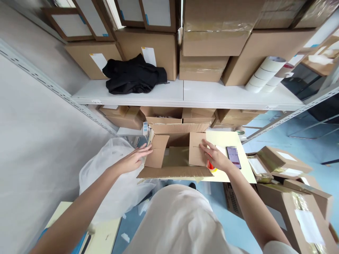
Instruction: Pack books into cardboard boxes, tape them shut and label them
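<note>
An open cardboard box point(174, 172) sits in the centre of the frame, on a pale yellow table point(245, 173), with its flaps spread and its inside partly visible. The left hand point(135, 158), left of centre, is open, its fingers stretched out against the box's left edge beside the left flap point(156, 152). The right hand point(215, 155), right of centre, is also open, its fingertips laid on the right flap point(196, 151). A red and yellow item point(210, 165) shows partly beneath that hand; whether they touch, I cannot tell. A phone point(233, 157) lies just right of it on the table. White plastic sheeting point(106, 187) bulges at the lower left. Across the top of the frame, a white shelf point(212, 96) bears black cloth point(135, 76) at upper left and stacked tape rolls point(261, 76) at upper right, while closed cartons point(287, 208) crowd the lower right
</note>
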The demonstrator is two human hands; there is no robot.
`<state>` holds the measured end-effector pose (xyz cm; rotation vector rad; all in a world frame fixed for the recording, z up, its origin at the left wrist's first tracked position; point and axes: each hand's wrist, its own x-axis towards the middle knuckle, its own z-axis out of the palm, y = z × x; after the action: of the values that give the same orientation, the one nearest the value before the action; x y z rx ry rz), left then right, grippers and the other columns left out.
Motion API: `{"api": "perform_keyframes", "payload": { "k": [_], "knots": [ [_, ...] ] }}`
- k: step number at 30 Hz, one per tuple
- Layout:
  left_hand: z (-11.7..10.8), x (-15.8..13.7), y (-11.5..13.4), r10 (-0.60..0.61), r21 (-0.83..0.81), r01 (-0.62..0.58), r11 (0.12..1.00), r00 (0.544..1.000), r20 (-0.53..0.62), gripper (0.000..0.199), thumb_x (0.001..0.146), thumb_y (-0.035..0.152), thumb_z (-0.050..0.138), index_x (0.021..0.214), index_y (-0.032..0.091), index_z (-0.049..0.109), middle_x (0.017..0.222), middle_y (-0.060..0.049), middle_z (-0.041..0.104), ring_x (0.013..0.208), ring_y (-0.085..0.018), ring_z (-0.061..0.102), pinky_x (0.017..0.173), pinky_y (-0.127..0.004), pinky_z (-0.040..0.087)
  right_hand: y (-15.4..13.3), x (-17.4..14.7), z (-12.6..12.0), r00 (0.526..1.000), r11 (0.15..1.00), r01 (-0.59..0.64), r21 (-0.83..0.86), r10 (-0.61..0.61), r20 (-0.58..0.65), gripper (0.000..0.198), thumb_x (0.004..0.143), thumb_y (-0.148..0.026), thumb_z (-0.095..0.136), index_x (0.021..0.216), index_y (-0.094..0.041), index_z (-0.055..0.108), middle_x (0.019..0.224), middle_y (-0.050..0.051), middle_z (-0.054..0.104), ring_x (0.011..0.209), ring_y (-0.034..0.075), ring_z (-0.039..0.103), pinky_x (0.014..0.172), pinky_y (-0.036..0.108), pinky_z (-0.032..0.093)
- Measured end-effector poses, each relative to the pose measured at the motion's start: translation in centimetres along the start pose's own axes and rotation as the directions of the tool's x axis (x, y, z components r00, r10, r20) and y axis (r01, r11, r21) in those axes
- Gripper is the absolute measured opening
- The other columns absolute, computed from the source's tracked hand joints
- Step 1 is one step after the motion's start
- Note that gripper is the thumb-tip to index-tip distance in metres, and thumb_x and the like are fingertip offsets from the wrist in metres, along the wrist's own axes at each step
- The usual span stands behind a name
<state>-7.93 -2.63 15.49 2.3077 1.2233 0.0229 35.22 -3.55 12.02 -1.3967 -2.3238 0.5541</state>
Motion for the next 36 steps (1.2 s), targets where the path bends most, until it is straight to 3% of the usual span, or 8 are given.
{"api": "perform_keyframes", "payload": {
  "k": [6,10,17,20,23,29,32,36],
  "knots": [
    [2.4,-2.3,-0.6,0.023,0.194,-0.03,0.981,0.999,0.038,0.103,0.07,0.027,0.065,0.153,0.024,0.005,0.159,-0.014,-0.006,0.145,-0.039,0.005,0.112,-0.054,0.023,1.0,-3.6,0.5,0.989,0.997,-0.053,0.061,0.044,0.142,0.088,0.078,-0.015,0.056,0.152,-0.029,0.011,0.161,0.008,-0.005,0.143,0.031,0.023,0.106,0.044,0.042],
    [3.5,-1.0,0.0,0.076,-0.006,-0.077,0.997,0.995,-0.062,0.096,0.08,0.043,0.06,0.153,0.02,0.002,0.159,-0.016,-0.012,0.144,-0.035,0.019,0.108,-0.041,0.035,0.2,-3.5,2.0,0.993,0.976,-0.064,0.211,0.041,0.11,0.09,0.077,-0.031,0.065,0.152,-0.021,0.017,0.159,0.013,0.011,0.145,0.033,0.012,0.112,0.051,0.031],
    [7.0,2.2,2.4,-0.196,-0.344,0.034,0.938,0.872,-0.448,0.05,0.087,0.049,0.049,0.127,0.02,0.055,0.14,-0.013,0.045,0.137,-0.029,0.033,0.113,-0.045,0.031,-1.1,-2.9,3.7,0.913,0.722,-0.222,0.655,0.39,-0.12,0.054,0.084,-0.059,0.053,0.12,-0.02,0.062,0.129,0.011,0.061,0.13,0.033,0.047,0.105,0.05,0.042],
    [8.5,3.2,2.6,-0.414,-0.543,0.081,0.836,0.743,-0.526,0.059,0.08,0.046,0.062,0.13,0.019,0.046,0.127,-0.013,0.05,0.118,-0.027,0.052,0.102,-0.046,0.043,-1.9,-2.8,4.9,0.836,0.572,-0.264,0.777,0.537,-0.111,0.056,0.076,-0.056,0.064,0.12,-0.022,0.058,0.117,0.01,0.066,0.109,0.029,0.062,0.089,0.044,0.054],
    [9.4,3.8,2.4,-0.51,-0.693,0.031,0.72,0.7,-0.499,0.083,0.073,0.046,0.068,0.141,0.021,0.027,0.13,-0.014,0.047,0.113,-0.025,0.055,0.095,-0.043,0.049,-1.7,-2.5,5.1,0.792,0.56,-0.279,0.78,0.593,-0.143,0.074,0.07,-0.054,0.071,0.132,-0.025,0.042,0.129,0.014,0.057,0.107,0.028,0.063,0.085,0.046,0.055],
    [8.9,4.3,2.3,-0.586,-0.814,0.022,0.581,0.705,-0.399,0.101,0.064,0.045,0.078,0.144,0.02,0.021,0.14,-0.018,0.041,0.128,-0.03,0.046,0.101,-0.046,0.044,0.9,2.7,-1.3,0.848,0.739,-0.219,0.637,0.467,-0.251,0.112,0.059,-0.056,0.079,0.148,-0.033,0.015,0.156,0.015,0.023,0.141,0.035,0.028,0.105,0.058,0.035],
    [8.3,4.5,2.6,-0.587,-0.872,0.009,0.49,0.743,-0.322,0.096,0.064,0.045,0.078,0.142,0.021,0.028,0.138,-0.016,0.047,0.127,-0.03,0.048,0.104,-0.046,0.042,1.0,6.1,-3.5,0.889,0.705,-0.168,0.689,0.41,-0.202,0.096,0.069,-0.066,0.067,0.147,-0.038,0.018,0.159,0.007,0.016,0.143,0.031,0.024,0.107,0.055,0.034],
    [8.1,4.5,3.3,-0.572,-0.906,-0.02,0.424,0.77,-0.284,0.071,0.073,0.05,0.069,0.132,0.02,0.043,0.129,-0.014,0.058,0.119,-0.028,0.056,0.102,-0.045,0.044,0.2,6.4,-0.9,0.94,0.733,-0.138,0.666,0.308,-0.145,0.064,0.082,-0.072,0.044,0.132,-0.032,0.047,0.153,0.004,0.033,0.14,0.026,0.031,0.113,0.049,0.029]
  ]
}}
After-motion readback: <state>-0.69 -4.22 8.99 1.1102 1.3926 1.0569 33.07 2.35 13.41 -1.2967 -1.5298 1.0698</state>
